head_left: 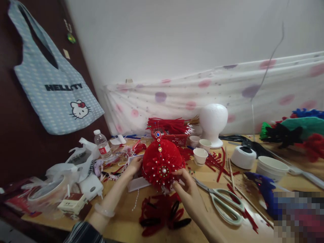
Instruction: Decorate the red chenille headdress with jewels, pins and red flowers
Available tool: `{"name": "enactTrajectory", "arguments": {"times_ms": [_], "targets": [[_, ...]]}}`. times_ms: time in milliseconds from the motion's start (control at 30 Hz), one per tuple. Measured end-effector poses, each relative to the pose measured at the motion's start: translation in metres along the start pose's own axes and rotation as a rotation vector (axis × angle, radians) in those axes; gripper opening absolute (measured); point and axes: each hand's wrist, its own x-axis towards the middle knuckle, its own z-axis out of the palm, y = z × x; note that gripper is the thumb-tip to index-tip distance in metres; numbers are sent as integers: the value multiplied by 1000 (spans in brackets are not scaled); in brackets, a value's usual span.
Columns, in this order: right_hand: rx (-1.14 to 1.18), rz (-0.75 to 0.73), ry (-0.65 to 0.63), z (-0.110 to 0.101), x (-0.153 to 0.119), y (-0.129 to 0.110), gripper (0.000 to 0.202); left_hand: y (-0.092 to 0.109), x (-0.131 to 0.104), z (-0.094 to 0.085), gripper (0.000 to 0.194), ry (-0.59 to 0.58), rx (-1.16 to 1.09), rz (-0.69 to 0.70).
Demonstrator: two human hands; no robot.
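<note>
Red padded headpiece (pixel 167 151) at centre of frame, domed, upright, just above the red-and-black fuzzy piece (pixel 162 216) at lower centre. Large beaded flower (pixel 164 170) on its front; jewelled ornament (pixel 158 135) standing at the top.

Left hand (pixel 135 166) at the headpiece's left side, fingertips out of sight against or behind it; cannot tell whether they clamp. Right hand (pixel 188 187) at the flower's right edge, thumb and forefinger a little apart there; cannot tell whether a petal or bead is pinched between them.

Handling, as judged: probably light for its bulk, the dome soft-faced over a firmer form, plush surface giving fair grip. Petals likely bend and crush easily; bead tips and the thin wires on the ornament look fragile, apt to snag. Best hold: low on both sides of the dome, palms broad, away from flower and ornament.

Hard to make out: back and underside of the headpiece, hidden; how it is propped, not shown. Lower flower edge blurs into pale beads. Blue glue gun (pixel 264 194) at lower right partly cut off by a pixelated patch. Scissors (pixel 225 204), lower right, in plain view, blades slightly blurred.
</note>
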Motion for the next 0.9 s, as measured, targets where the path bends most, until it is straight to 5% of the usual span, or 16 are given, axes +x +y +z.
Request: {"name": "enactTrajectory", "arguments": {"times_ms": [200, 333, 433, 533, 767, 900], "targets": [[-94, 124, -156, -22, 3, -16, 23, 13, -1, -15, 33, -84, 195, 39], [-120, 169, -181, -35, 6, -21, 20, 39, -10, -22, 17, -27, 256, 159], [-155, 215, -225, -43, 7, -21, 22, 63, -22, -17, 27, 70, 269, 290], [-299, 205, -247, -55, 11, -22, 22, 84, -35, -4, 31, 44, 257, 393], [-498, 31, 56, -75, 41, -37, 24, 108, -41, 20, 27, -20, 156, 431], [-521, -35, 12, -54, 65, -45, 22, 118, -34, 25, 25, -54, 148, 414]]}}
